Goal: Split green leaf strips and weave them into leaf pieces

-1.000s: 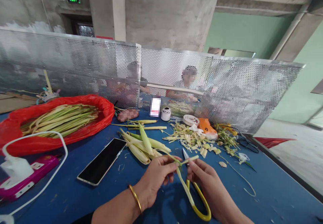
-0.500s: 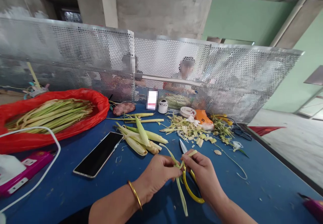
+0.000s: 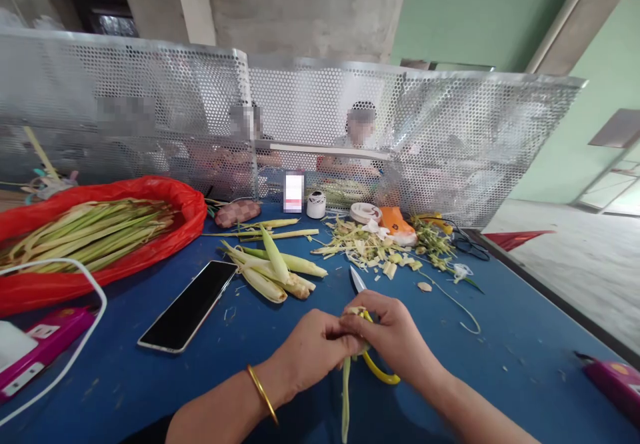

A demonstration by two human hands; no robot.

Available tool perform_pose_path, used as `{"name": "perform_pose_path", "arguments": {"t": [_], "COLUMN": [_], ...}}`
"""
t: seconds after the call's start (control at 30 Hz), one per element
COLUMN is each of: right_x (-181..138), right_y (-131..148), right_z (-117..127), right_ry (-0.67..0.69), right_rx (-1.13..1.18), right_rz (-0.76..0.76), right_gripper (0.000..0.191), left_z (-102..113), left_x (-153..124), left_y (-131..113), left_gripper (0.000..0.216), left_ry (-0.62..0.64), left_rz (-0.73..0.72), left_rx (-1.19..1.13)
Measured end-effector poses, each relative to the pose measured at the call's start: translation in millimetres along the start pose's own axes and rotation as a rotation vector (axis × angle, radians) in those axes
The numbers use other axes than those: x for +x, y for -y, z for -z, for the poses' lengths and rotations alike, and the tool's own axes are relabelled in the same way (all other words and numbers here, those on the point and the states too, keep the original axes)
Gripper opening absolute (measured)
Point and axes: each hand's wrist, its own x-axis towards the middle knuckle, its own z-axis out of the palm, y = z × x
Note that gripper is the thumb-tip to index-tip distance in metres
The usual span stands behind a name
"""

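My left hand and my right hand meet over the blue table, fingers pinched together on a pale green leaf strip. The strip is folded between the fingertips and its tail hangs down toward me. My right hand also holds yellow-handled scissors; the blade tip points away from me. A gold bangle is on my left wrist. A small pile of folded leaf pieces lies just beyond my hands.
A black phone lies left of the hands. A red bag of leaf strips sits far left, with a pink device and white cable nearer. Leaf scraps lie ahead. A perforated metal screen backs the table, people behind it.
My hands have drawn together and closed over the folded strip. Its tail now hangs straight down. The camera tipped slightly lower and toward the right.
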Motion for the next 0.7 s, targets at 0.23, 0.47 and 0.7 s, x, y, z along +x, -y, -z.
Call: {"name": "perform_pose_path", "arguments": {"t": [0.23,0.47,0.7], "right_x": [-2,4,-1], "right_y": [-7,-12,-9], "right_z": [-7,-3,2], "right_ry": [-0.201,-0.279,-0.066], "right_rx": [0.156,0.139,0.096], "right_rz": [-0.043,-0.092,-0.153], "right_gripper": [0.017,0.021,0.041], "left_z": [1,1,15], "left_x": [-4,0,3], "left_y": [-4,-6,-11], "left_gripper": [0.032,0.037,0.047], "left_ry": [0.038,-0.051,-0.222], "left_rz": [-0.074,0.048,0.047], "left_rx": [0.085,-0.192,-0.503]}}
